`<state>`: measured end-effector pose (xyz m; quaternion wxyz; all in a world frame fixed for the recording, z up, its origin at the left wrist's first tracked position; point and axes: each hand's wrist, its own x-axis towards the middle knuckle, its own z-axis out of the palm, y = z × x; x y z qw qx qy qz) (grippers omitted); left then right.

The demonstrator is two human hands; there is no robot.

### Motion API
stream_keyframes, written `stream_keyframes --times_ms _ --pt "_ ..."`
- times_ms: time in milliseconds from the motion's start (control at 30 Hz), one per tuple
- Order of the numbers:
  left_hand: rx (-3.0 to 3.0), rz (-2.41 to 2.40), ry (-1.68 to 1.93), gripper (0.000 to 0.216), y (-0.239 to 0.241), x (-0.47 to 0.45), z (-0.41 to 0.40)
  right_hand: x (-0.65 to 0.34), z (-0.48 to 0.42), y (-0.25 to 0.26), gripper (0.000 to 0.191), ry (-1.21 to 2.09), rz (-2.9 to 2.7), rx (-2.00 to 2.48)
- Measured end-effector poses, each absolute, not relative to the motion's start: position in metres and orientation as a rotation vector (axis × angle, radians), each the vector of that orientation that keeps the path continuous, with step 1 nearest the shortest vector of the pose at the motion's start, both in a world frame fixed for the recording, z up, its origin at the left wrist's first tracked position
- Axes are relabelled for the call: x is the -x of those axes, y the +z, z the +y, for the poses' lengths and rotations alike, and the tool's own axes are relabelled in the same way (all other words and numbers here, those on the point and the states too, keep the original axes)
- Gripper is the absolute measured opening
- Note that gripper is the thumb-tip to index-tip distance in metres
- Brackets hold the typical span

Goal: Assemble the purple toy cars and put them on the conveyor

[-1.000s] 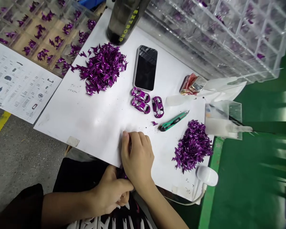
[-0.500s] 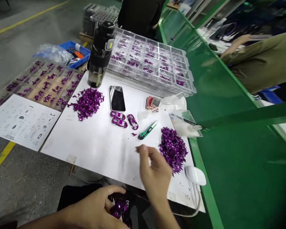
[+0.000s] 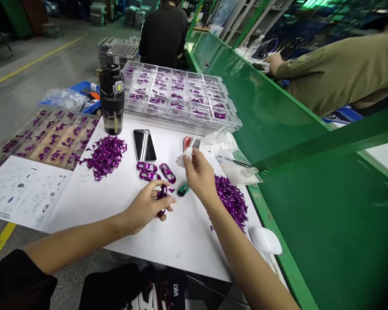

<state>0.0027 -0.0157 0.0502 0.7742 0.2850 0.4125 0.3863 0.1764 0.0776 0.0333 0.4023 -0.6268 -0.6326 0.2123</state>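
My left hand (image 3: 147,204) is closed around a shiny purple toy car body (image 3: 162,199), held up over the white board. My right hand (image 3: 198,174) pinches a small white piece of tissue or cloth (image 3: 183,158) between thumb and fingers. Below it a green utility knife (image 3: 183,190) lies on the board, partly hidden by the hand. Several more purple car bodies (image 3: 149,175) rest just beyond my left hand. A tiny purple piece (image 3: 171,190) lies by its fingers. To the right of my right wrist is a heap of small pointed purple parts (image 3: 231,202).
Another purple heap (image 3: 105,156), a phone (image 3: 144,145) and a black bottle (image 3: 112,101) stand left. Behind is a clear compartment box (image 3: 181,92). A white mouse-shaped device (image 3: 265,240) sits near the green bench edge (image 3: 271,262). Two people sit beyond.
My left hand has risen from my lap to above the board with the car body. My right hand has moved forward and now holds the white piece. The view has tilted up.
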Motion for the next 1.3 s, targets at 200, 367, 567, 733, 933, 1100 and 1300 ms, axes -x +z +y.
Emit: stream_keyframes --times_ms 200,367,567,733,933,1100,1300 --pt "-0.576 0.786 0.922 0.049 0.021 0.003 0.001 -0.166 0.032 0.07 0.041 0.577 -1.169 1.446" --pt "-0.589 0.766 0.974 0.055 0.015 0.008 0.007 -0.154 0.004 0.07 0.035 0.434 -1.272 1.055" --pt "-0.589 0.757 0.99 0.056 0.011 0.008 0.006 -0.151 -0.009 0.046 0.031 0.458 -1.466 0.921" --pt "-0.582 0.774 0.994 0.059 0.006 0.007 0.006 -0.163 -0.021 0.033 0.032 0.45 -1.527 1.112" --pt "-0.563 0.798 0.991 0.057 0.004 0.005 0.006 -0.178 -0.03 0.028 0.033 0.569 -1.633 1.294" --pt "-0.57 0.797 0.99 0.056 0.003 0.005 0.007 -0.182 -0.031 0.026 0.033 0.647 -1.648 1.297" --pt "-0.564 0.793 0.995 0.055 0.005 0.005 0.008 -0.17 -0.025 0.027 0.038 0.507 -1.6 1.308"
